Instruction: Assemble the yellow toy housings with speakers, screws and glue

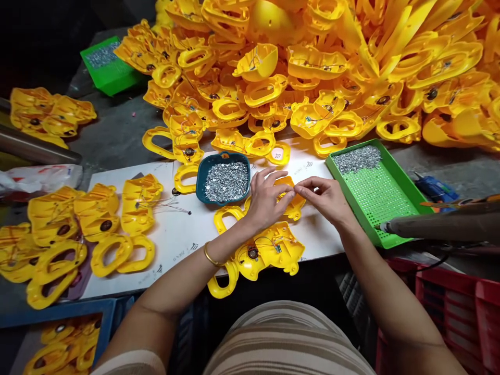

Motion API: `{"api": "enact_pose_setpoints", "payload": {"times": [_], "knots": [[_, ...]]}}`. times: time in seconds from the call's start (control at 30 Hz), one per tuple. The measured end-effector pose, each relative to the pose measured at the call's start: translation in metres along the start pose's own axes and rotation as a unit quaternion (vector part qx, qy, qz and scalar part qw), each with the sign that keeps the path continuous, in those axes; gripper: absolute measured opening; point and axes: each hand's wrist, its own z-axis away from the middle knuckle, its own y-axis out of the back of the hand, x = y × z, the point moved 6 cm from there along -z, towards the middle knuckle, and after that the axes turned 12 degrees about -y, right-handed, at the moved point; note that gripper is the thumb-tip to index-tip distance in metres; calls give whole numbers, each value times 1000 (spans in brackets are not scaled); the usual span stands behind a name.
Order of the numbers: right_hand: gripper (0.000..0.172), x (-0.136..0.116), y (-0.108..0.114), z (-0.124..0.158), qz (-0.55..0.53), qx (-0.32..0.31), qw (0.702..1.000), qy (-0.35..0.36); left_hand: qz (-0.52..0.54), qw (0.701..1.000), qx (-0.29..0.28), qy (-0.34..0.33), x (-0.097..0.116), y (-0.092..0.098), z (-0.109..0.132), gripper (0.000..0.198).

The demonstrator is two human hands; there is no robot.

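My left hand [267, 200] rests flat, fingers spread, on a yellow plastic shell [291, 200] beside the screw dish [223, 179] on the counter [179, 234]. My right hand [326, 198] pinches something too small to identify at the shell's edge. The shell looks light, stiff and smooth; hold it by the rim.

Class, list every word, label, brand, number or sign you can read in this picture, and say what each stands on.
None can be read.
White board: small repeated grey logo marks with lettering, too small and blurred.
Plastic bag: red print, blurred.
Yellow housings: no visible text.
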Motion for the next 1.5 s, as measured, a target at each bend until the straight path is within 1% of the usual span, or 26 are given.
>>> {"api": "enact_pose_setpoints", "payload": {"times": [0.07,0.1,0.17,0.2,0.3,0.37,0.47,0.53,0.7,0.77,0.83,0.93,1.0,1.07,1.13,1.23,1.4,1.5], "knots": [[27,0,7,2,50,49,997,25,0,1000,-5,13,-2,1,1,15],[30,3,11,2,66,71,995,26,-6,1000,-12,17,-3,1,2,15],[36,13,15,3,79,89,993,-2,-24,999,-32,20,-5,-1,3,16],[39,20,14,2,79,78,993,-26,-32,998,-45,19,-6,-3,3,17],[46,38,4,1,63,10,994,-85,-43,996,-78,18,-6,-10,2,20],[49,44,-4,2,48,-27,993,-101,-45,995,-83,15,-6,-13,1,21],[50,45,-10,3,41,-55,992,-107,-45,996,-80,10,-5,-16,0,21],[49,44,-11,4,45,-60,992,-99,-41,996,-82,11,-4,-18,0,19],[46,39,-8,6,75,-40,994,-66,-35,995,-88,18,-5,-21,-1,22],[47,39,-8,7,73,-38,994,-68,-33,995,-91,20,-6,-22,-2,22],[51,41,-9,8,53,-43,994,-85,-31,995,-96,24,-8,-23,-2,22],[56,46,-14,5,-25,-84,987,-133,-28,993,-108,31,-11,-24,-4,21],[55,46,-19,1,-70,-126,978,-150,-23,992,-117,31,-12,-25,-5,21],[54,43,-23,-3,-89,-162,971,-153,-19,992,-123,31,-14,-25,-6,20],[57,40,-26,-7,-93,-183,966,-160,-17,992,-122,32,-15,-24,-6,20],[60,39,-29,-11,-98,-184,964,-164,-20,993,-111,26,-16,-22,-5,20],[55,37,-34,-11,-150,-166,961,-161,-20,994,-107,17,-19,-19,-3,20],[51,35,-35,-10,-163,-188,953,-171,-10,996,-94,2,-19,-15,-3,18]]}}
